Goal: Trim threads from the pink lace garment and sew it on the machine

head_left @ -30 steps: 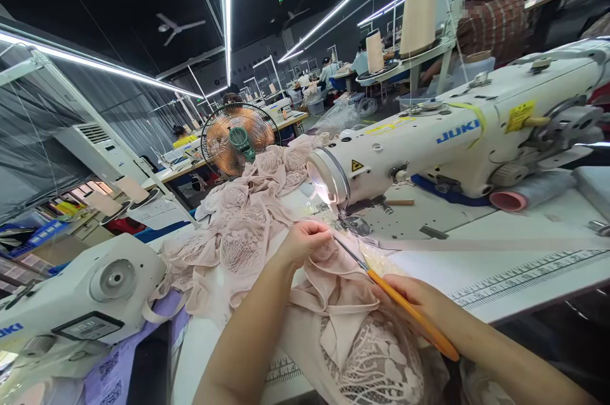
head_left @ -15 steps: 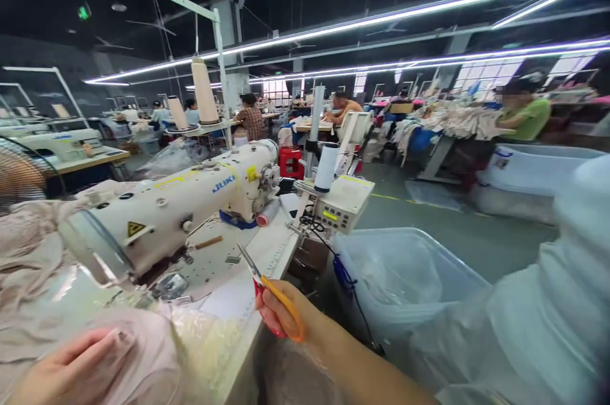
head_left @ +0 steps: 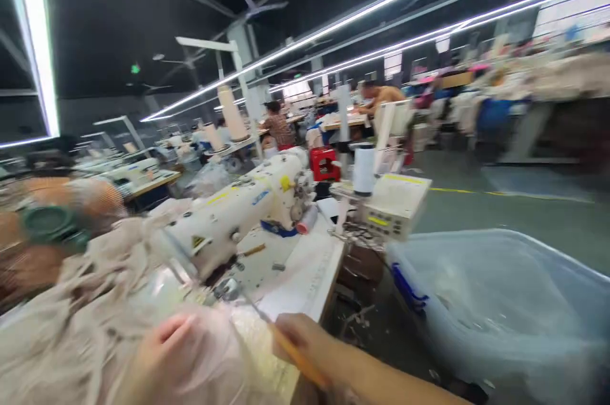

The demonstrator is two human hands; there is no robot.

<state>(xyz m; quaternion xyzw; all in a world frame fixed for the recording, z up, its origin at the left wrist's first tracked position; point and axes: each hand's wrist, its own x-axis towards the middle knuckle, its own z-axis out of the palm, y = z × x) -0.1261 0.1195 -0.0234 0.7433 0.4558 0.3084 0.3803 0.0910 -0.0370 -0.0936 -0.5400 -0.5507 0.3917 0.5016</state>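
My right hand point(head_left: 305, 341) is closed around a pair of scissors point(head_left: 298, 357) with orange and red handles. Their blades point up and left, toward the sewing machine's needle area, and motion blurs them. Lower left, my left hand point(head_left: 164, 348) pinches pale pink fabric point(head_left: 214, 341) in front of the machine. A clear, yellowish plastic piece point(head_left: 260, 335) lies beside this fabric, between my two hands. Just beyond stands the white sewing machine point(head_left: 238, 205), with a small wooden-handled tool point(head_left: 253, 250) on its bed.
More beige fabric point(head_left: 109, 290) is heaped left of the machine, near a fan point(head_left: 52, 227). A control box point(head_left: 395, 205) and a white thread cone point(head_left: 363, 170) stand at the table's right edge. A translucent bin point(head_left: 476, 240) with plastic inside sits on the floor. People work farther back.
The view has swung left, so the machine appears farther right. My right hand with the scissors has come nearer to my left hand and the fabric.
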